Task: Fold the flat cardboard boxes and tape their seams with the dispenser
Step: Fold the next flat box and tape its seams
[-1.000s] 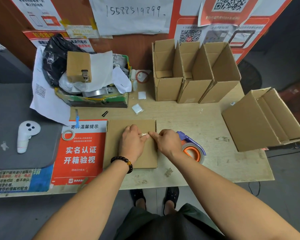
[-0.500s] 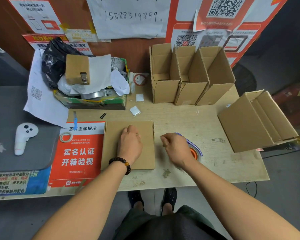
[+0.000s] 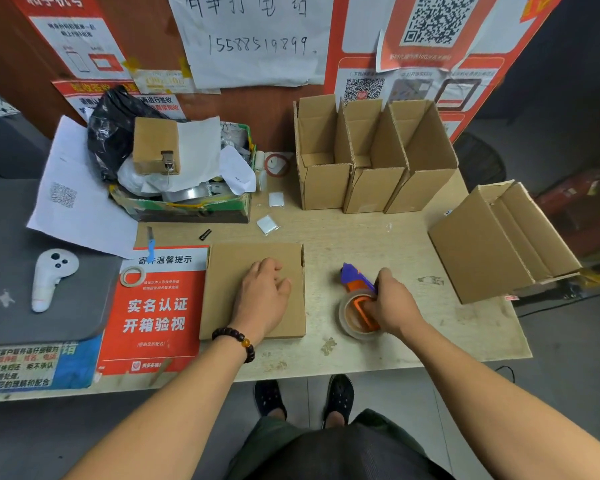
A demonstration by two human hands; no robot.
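Flat box lies near the worktop's front edge, left of centre, its left edge overlapping the red notice. Long axis runs front to back; the edge with visible layers faces right.

Left hand rests palm-down on the flat box, fingers relaxed and slightly spread, pointing toward the back edge; bead bracelet on the wrist.

Right hand grips the dispenser, fingers curled round its orange handle. The dispenser sits on the worktop just right of the flat box, not touching it. Long axis runs roughly front to back, tilted left: purple head points to the back-left, tape roll at the front end.

3 folded boxes stand side by side at the back edge, right of centre, open tops up. 1 more box lies on its side at the right edge, opening facing right.

Back-left: a tray of clutter. A small tape ring lies on the red notice. White controller on the grey mat at the left.
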